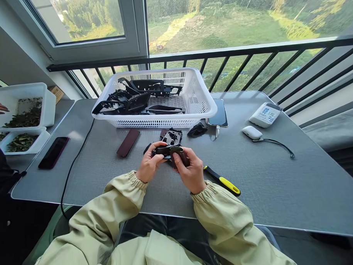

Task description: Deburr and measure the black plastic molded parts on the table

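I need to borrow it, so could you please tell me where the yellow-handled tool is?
The yellow-handled tool lies on the grey table in the head view, just beside the right hand, its black end toward that hand.

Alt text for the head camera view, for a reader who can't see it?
The left hand and right hand hold a black plastic part above a grey table. Behind them, a white basket holds more black plastic parts; a yellow-handled tool lies by the right hand.

Head-worn view, close above the table (278,198), facing forward and down at left hand (148,163) and right hand (190,172).
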Available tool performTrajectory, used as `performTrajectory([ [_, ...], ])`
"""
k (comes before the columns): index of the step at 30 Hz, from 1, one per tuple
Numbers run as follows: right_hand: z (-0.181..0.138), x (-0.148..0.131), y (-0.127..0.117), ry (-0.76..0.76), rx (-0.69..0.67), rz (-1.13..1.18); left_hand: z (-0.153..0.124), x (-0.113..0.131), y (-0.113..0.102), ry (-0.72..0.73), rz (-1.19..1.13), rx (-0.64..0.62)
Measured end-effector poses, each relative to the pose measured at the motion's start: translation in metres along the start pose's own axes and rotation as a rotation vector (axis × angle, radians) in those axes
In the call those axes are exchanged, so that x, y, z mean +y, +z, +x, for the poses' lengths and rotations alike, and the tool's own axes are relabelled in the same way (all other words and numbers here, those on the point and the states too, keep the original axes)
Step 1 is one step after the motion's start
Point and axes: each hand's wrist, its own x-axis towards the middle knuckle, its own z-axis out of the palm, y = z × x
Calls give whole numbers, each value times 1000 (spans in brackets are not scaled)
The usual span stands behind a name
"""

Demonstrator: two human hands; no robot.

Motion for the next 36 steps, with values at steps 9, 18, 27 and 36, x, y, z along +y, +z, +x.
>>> performTrajectory([
  [9, 6, -3, -6, 32, -37, 201, 4, 2, -2, -4, -70, 29],
  [18, 13, -7, -9, 291, -263, 447, 7, 0, -5, 7, -85, 45],
  [27, 12, -3, -12, 510, -222, 513, 7, -1, -5, 26, -43, 57],
  [36, 14, 1, -11, 398, -171, 312, 7, -1, -3, 8, -45, 30],
])
